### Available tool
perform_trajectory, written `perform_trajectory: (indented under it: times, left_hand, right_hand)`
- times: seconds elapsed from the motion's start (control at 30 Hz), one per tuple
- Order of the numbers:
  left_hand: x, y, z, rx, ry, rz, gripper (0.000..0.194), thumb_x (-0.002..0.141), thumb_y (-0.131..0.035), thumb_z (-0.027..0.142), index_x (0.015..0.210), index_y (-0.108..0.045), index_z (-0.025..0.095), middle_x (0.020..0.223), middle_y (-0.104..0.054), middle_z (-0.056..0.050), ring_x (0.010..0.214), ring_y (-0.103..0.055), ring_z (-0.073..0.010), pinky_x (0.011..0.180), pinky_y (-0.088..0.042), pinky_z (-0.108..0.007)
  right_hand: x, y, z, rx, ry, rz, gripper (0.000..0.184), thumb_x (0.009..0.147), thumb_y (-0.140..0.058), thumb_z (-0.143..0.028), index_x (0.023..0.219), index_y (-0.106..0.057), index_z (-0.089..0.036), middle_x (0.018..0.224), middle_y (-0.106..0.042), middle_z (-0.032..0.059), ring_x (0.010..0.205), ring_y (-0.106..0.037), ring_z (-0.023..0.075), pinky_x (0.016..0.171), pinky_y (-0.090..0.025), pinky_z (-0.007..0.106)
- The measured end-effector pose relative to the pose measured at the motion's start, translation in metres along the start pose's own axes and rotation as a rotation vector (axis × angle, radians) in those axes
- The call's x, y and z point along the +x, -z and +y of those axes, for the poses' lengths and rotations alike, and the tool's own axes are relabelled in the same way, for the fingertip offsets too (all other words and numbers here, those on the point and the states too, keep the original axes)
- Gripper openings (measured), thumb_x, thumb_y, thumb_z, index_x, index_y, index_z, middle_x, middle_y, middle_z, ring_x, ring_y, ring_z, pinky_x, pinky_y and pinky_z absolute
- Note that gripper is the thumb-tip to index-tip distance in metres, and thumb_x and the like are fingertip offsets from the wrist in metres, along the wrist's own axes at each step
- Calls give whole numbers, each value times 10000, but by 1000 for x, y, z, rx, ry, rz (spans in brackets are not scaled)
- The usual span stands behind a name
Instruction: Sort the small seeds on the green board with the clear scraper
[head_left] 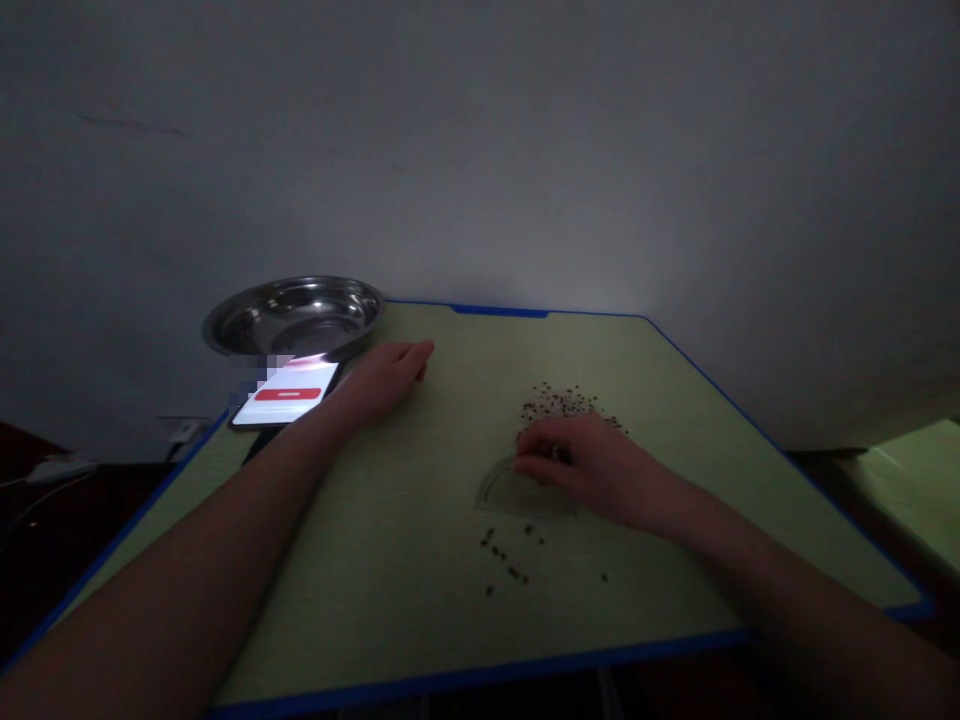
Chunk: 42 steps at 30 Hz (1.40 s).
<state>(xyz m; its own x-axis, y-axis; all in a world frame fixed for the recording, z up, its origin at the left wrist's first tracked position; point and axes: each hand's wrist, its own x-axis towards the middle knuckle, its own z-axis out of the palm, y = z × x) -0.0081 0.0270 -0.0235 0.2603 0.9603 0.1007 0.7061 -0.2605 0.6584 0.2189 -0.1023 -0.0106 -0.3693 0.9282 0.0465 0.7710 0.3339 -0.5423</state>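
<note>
My right hand (pixel 581 465) lies on a pale green table (pixel 420 520), fingers curled together on a clear plastic protractor (pixel 517 493). Just beyond its fingers is a heap of several small dark seeds (pixel 562 403). A few more seeds (pixel 510 560) are scattered on my side of the protractor. My left hand (pixel 386 375) rests flat on the table at the far left, fingers stretched out and together, holding nothing. It lies beside a lit phone (pixel 289 392).
A shiny steel bowl (pixel 294 315) stands at the table's far left corner, behind the phone. The table has a blue rim (pixel 495 675) and abuts a plain wall. A second green surface (pixel 919 490) shows at the right. The room is dim.
</note>
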Motion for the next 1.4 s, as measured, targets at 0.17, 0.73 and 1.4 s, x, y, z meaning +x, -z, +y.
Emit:
perform_trajectory:
  times: [0.17, 0.73, 1.4]
  left_hand:
    - [-2, 0, 3, 10, -2, 6, 449, 833, -319, 545, 554, -427, 210, 483, -415, 22, 498, -396, -147, 516, -296, -282]
    - [-4, 1, 4, -3, -25, -18, 440, 848, -326, 530, 563, -424, 209, 507, -433, 23, 494, -408, -143, 525, -299, -285]
    - [-2, 1, 1, 25, -42, -15, 461, 857, -300, 530, 562, -436, 202, 493, -414, 26, 508, -405, -146, 519, -295, -272]
  right_hand:
    - [7, -7, -17, 51, 150, -185, 146, 858, -565, -270, 855, -692, -198, 731, -679, -3, 622, -571, 105, 587, -392, 228]
    - [-74, -11, 19, 86, -239, 58, 223, 872, -501, -326, 965, -673, -218, 781, -709, 34, 679, -632, 185, 601, -483, 310]
    - [21, -18, -63, -142, 452, -325, 175, 856, -556, -271, 925, -708, -220, 872, -724, 19, 786, -634, 161, 724, -422, 269]
